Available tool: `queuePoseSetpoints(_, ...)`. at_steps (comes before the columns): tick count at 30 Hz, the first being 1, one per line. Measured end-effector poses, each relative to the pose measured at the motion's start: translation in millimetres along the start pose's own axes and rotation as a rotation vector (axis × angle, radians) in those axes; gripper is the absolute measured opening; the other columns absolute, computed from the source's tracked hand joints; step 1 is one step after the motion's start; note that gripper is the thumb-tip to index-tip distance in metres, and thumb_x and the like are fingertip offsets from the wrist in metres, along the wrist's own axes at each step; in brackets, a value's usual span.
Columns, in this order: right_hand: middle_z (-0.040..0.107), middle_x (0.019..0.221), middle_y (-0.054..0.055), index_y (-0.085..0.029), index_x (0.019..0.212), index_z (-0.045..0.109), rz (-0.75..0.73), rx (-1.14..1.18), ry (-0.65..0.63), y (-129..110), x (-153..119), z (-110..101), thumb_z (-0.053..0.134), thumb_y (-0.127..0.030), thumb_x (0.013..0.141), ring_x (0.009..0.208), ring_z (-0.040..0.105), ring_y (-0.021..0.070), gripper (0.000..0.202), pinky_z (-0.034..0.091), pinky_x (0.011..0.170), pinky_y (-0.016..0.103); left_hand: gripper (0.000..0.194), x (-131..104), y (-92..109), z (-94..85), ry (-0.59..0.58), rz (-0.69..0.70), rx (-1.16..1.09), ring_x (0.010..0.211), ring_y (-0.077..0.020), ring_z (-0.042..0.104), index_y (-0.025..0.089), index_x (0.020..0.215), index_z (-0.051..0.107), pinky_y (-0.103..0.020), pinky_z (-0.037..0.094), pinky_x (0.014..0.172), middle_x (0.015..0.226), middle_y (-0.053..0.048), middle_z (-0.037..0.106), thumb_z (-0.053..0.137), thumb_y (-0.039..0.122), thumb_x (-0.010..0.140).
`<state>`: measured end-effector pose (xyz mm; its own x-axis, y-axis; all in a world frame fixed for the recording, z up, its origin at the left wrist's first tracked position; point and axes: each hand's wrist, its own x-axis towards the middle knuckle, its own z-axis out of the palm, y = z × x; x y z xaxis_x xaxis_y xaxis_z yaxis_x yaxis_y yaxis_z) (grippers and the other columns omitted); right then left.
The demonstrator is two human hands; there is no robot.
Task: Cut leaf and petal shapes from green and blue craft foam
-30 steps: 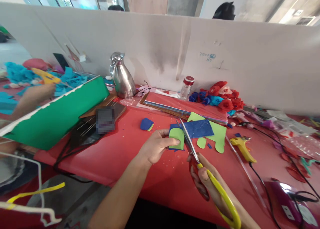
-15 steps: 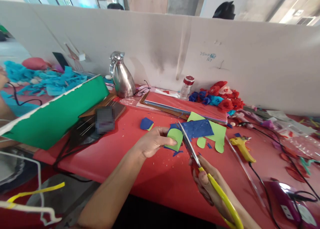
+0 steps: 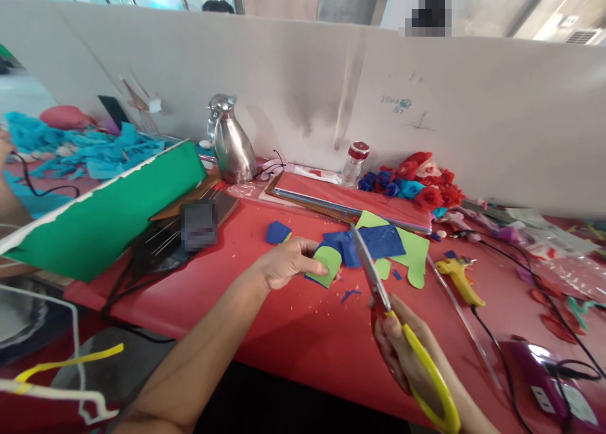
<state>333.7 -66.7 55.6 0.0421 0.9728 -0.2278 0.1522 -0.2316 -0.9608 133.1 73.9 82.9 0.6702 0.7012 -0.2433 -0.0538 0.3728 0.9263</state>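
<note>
Between thumb and fingers, my left hand (image 3: 288, 263) pinches a light green paper piece (image 3: 327, 262) with a rounded top; a blue edge shows beneath it. My right hand (image 3: 395, 333) grips yellow-handled scissors (image 3: 372, 271), whose blades look nearly closed and point away from me, apart from the green piece. Past the blades lie a blue paper sheet (image 3: 384, 242) and a larger green paper sheet (image 3: 415, 257) with cut-out edges. A small green cutout (image 3: 382, 268) and thin blue scraps (image 3: 350, 295) rest on the red table. A small blue piece (image 3: 278, 232) lies farther left.
A yellow glue gun (image 3: 458, 279) with its cord lies right, near a purple device (image 3: 553, 383). Behind are stacked coloured sheets (image 3: 350, 200), a glass jar (image 3: 354, 165), paper flowers (image 3: 426, 184) and a steel jug (image 3: 231, 143). A green board (image 3: 113, 213) leans left.
The scissors have moved right and away from the green piece, their blades closer together. My left hand has shifted slightly left with the piece, and a blue scrap now lies loose on the table.
</note>
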Motion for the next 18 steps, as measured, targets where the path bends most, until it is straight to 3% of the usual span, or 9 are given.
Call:
queuePoseSetpoints(3,0.044,0.057,-0.008,-0.022,0.104,0.05,-0.067,0.101,0.052,-15.7,14.3,1.9,0.066,-0.057,0.079,0.039,0.035,0.0071,0.046,0.029,0.034,0.02,0.012,1.0,-0.6,5.2,-0.005,-0.004,0.069,0.065,-0.0147,0.062,0.017,0.067,0.073,-0.027,0.048,0.068,0.067,-0.004,0.07,0.073,0.017,0.055)
queuePoseSetpoints(6,0.059,0.077,-0.003,-0.025,0.105,0.048,-0.173,0.156,0.126,-34.2,31.8,6.8,0.078,-0.041,0.07,0.054,0.049,0.0097,0.049,0.042,0.044,0.021,0.01,0.7,0.7,14.1,-0.05,0.005,0.176,0.063,-0.0136,0.059,0.018,0.067,0.073,-0.026,0.047,0.066,0.065,-0.001,0.068,0.071,0.017,0.057)
queuePoseSetpoints(12,0.055,0.074,-0.006,-0.027,0.096,0.053,-0.229,0.252,0.114,-40.3,46.6,19.6,0.077,-0.026,0.068,0.057,0.051,0.0086,0.037,0.044,0.047,0.02,0.008,-2.9,3.6,22.6,-0.11,-0.006,0.234,0.062,-0.0121,0.057,0.017,0.067,0.071,-0.025,0.044,0.065,0.063,0.002,0.065,0.068,0.014,0.06)
queuePoseSetpoints(15,0.053,0.072,-0.007,-0.028,0.097,0.052,-0.257,0.293,0.201,-38.4,46.7,26.8,0.076,-0.025,0.068,0.055,0.05,0.0089,0.038,0.041,0.044,0.02,0.008,-3.9,-8.4,31.0,0.025,0.044,0.05,0.065,-0.011,0.059,0.017,0.068,0.069,-0.025,0.044,0.07,0.064,0.003,0.065,0.074,0.019,0.061)
queuePoseSetpoints(18,0.05,0.071,-0.008,-0.027,0.098,0.048,-0.223,0.341,0.301,-41.9,47.3,35.9,0.075,-0.028,0.068,0.051,0.048,0.0084,0.04,0.041,0.042,0.02,0.022,-3.1,-27.2,49.6,0.29,0.132,-0.296,0.073,-0.0129,0.062,0.018,0.073,0.07,-0.026,0.045,0.076,0.074,0.0,0.07,0.082,0.028,0.057)
